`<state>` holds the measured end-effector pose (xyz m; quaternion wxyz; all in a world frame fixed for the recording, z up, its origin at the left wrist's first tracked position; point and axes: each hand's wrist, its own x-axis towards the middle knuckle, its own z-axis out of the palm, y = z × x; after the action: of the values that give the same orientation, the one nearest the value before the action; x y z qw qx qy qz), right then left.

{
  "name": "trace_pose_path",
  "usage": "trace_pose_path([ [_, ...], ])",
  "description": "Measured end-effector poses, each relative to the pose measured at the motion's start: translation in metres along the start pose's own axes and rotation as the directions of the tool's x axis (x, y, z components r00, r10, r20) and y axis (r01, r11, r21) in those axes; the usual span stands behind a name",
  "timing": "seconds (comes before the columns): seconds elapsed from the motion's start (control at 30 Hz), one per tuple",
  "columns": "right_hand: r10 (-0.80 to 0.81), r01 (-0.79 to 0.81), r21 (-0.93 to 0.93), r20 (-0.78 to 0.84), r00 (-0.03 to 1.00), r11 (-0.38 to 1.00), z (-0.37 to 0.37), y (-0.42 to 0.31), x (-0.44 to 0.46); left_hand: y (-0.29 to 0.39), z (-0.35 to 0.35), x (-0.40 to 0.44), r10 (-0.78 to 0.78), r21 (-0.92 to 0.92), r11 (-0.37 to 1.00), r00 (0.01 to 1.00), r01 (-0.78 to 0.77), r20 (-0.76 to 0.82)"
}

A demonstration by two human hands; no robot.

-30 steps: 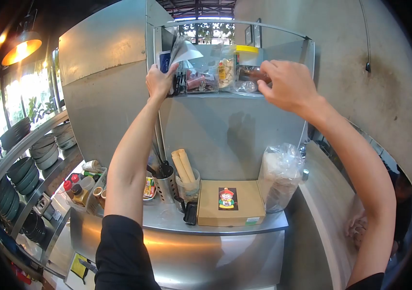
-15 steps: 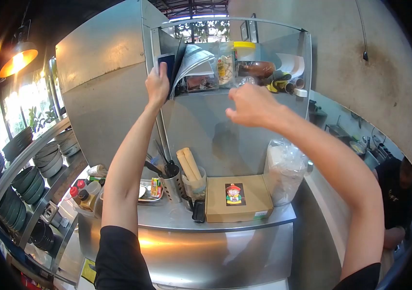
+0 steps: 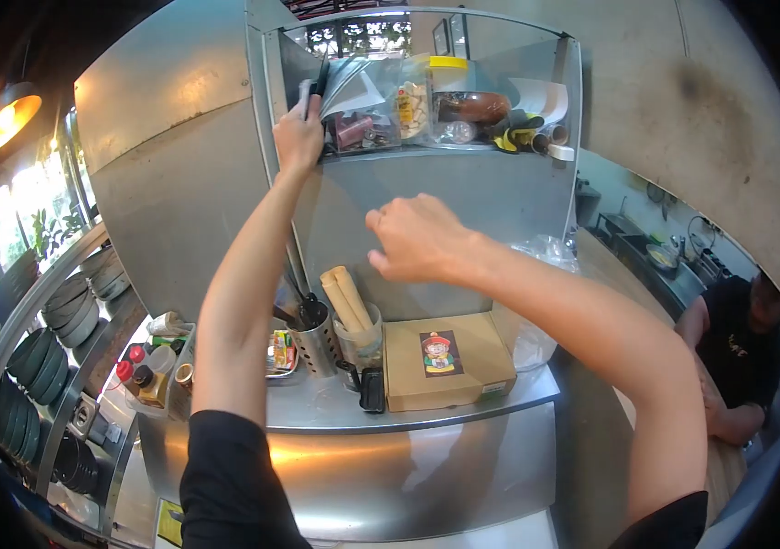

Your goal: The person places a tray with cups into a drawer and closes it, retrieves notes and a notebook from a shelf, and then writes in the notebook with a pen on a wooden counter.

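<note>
My left hand (image 3: pixel 299 139) is raised to the left end of the shelf, its fingers closed around the edge of a dark folder (image 3: pixel 320 80). White papers (image 3: pixel 353 89) fan out beside the folder. Lower and to the right, my right hand (image 3: pixel 417 236) hangs in the air in front of the metal panel. Its fingers are loosely curled, with a gap between thumb and forefinger and nothing visible in it. Just right of the papers on the shelf are a clear bin (image 3: pixel 362 134) of small items and a bag of pale pieces (image 3: pixel 412 108).
A yellow-lidded jar (image 3: pixel 449 73) and rolls (image 3: pixel 536 137) share the shelf. Below stand a cardboard box (image 3: pixel 449 361), a perforated utensil holder (image 3: pixel 316 340) and a plastic bag (image 3: pixel 534 343). Bowls (image 3: pixel 37 357) line the left rack. Another person (image 3: pixel 733 357) is at the right.
My right hand has come down and left, away from the shelf items. The folder in my left hand now stands more edge-on, closer to the shelf's left end. The view has shifted slightly.
</note>
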<state>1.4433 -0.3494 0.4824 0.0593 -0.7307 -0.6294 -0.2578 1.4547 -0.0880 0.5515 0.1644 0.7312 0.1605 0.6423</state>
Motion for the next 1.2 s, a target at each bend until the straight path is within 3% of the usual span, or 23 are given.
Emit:
trace_pose_path([
  [0.17,-0.049,0.049,-0.043,0.001,0.999,0.998,0.008,-0.002,-0.033,-0.009,-0.013,0.004,-0.030,-0.002,1.000,0.987,0.030,-0.157],
  [0.23,-0.082,0.082,-0.070,0.005,0.997,0.994,0.010,-0.003,-0.040,0.003,-0.023,0.003,-0.103,-0.032,0.995,0.938,0.098,-0.330],
  [0.4,-0.128,0.123,-0.101,-0.042,0.991,0.987,0.001,-0.015,-0.052,0.030,-0.070,-0.007,-0.091,-0.033,0.996,0.940,0.085,-0.328],
  [0.47,-0.118,0.112,-0.104,-0.056,0.991,0.988,-0.008,-0.025,-0.060,0.026,-0.092,-0.013,-0.018,-0.022,1.000,0.901,0.009,-0.434],
  [0.5,-0.115,0.109,-0.057,-0.120,0.986,0.992,-0.013,-0.030,-0.066,0.044,-0.120,-0.036,-0.078,-0.112,0.993,0.926,0.039,-0.369],
  [0.53,-0.096,0.096,-0.008,-0.192,0.977,0.995,-0.017,-0.036,-0.073,0.046,-0.143,-0.057,-0.137,-0.306,0.951,0.943,0.040,-0.304],
  [0.57,-0.046,0.047,-0.002,-0.220,0.974,0.999,-0.020,-0.042,-0.080,0.048,-0.162,-0.080,-0.008,-0.294,0.948,0.912,-0.123,-0.410],
  [0.6,0.087,-0.042,0.186,-0.240,0.967,0.982,-0.023,-0.050,-0.086,0.049,-0.190,-0.108,-0.194,-0.552,0.834,0.938,0.004,-0.286],
  [0.63,0.217,-0.118,0.369,-0.238,0.947,0.922,-0.025,-0.059,-0.094,0.033,-0.205,-0.133,-0.189,-0.634,0.770,0.924,-0.072,-0.333],
  [0.67,0.269,-0.164,0.369,-0.251,0.930,0.915,-0.024,-0.070,-0.104,0.041,-0.225,-0.168,-0.097,-0.520,0.847,0.929,-0.112,-0.358],
  [0.7,0.428,-0.192,0.672,-0.204,0.880,0.716,-0.018,-0.086,-0.115,0.061,-0.238,-0.198,-0.219,-0.541,0.841,0.918,0.005,-0.331],
  [0.73,0.553,-0.161,0.888,-0.119,0.825,0.430,-0.010,-0.103,-0.129,0.082,-0.251,-0.229,-0.338,-0.563,0.817,0.892,0.121,-0.299],
  [0.8,0.632,-0.091,0.986,0.161,0.758,-0.143,0.016,-0.153,-0.158,0.105,-0.276,-0.291,-0.492,-0.583,0.754,0.849,0.304,-0.194],
  [0.87,0.643,-0.090,0.919,0.335,0.689,-0.383,0.038,-0.206,-0.186,0.122,-0.285,-0.360,-0.534,-0.690,0.621,0.845,0.371,-0.026],
  [0.9,0.737,0.002,0.914,0.325,0.592,-0.405,0.075,-0.240,-0.195,0.138,-0.290,-0.394,-0.650,-0.609,0.591,0.760,0.529,0.029],
  [0.93,0.816,0.096,0.907,0.318,0.482,-0.410,0.112,-0.264,-0.203,0.131,-0.301,-0.431,-0.674,-0.573,0.486,0.700,0.660,0.235],
  [1.0,0.691,0.187,0.706,0.542,0.478,-0.683,0.124,-0.277,-0.242,0.142,-0.312,-0.493,-0.721,-0.429,0.476,0.620,0.768,0.309],
  [1.03,0.583,0.292,0.506,0.671,0.457,-0.812,0.117,-0.282,-0.269,0.135,-0.322,-0.524,-0.747,-0.420,0.407,0.560,0.811,0.359],
  [1.07,0.446,0.393,0.274,0.769,0.459,-0.878,0.100,-0.285,-0.292,0.094,-0.328,-0.580,-0.820,-0.322,0.409,0.499,0.854,0.280],
  [1.1,0.407,0.388,0.251,0.821,0.400,-0.887,0.099,-0.288,-0.309,0.120,-0.340,-0.583,-0.801,-0.386,0.413,0.531,0.824,0.276],
  [1.13,0.363,0.382,0.225,0.868,0.340,-0.896,0.100,-0.292,-0.321,0.132,-0.355,-0.580,-0.766,-0.057,0.589,0.579,0.806,0.278],
  [1.17,0.444,0.388,0.346,0.874,0.198,-0.854,0.108,-0.303,-0.328,0.121,-0.363,-0.602,-0.772,-0.040,0.566,0.547,0.823,0.324],
  [1.2,0.438,0.384,0.341,0.876,0.201,-0.858,0.106,-0.310,-0.330,0.107,-0.375,-0.625,-0.777,-0.021,0.543,0.512,0.839,0.367],
])
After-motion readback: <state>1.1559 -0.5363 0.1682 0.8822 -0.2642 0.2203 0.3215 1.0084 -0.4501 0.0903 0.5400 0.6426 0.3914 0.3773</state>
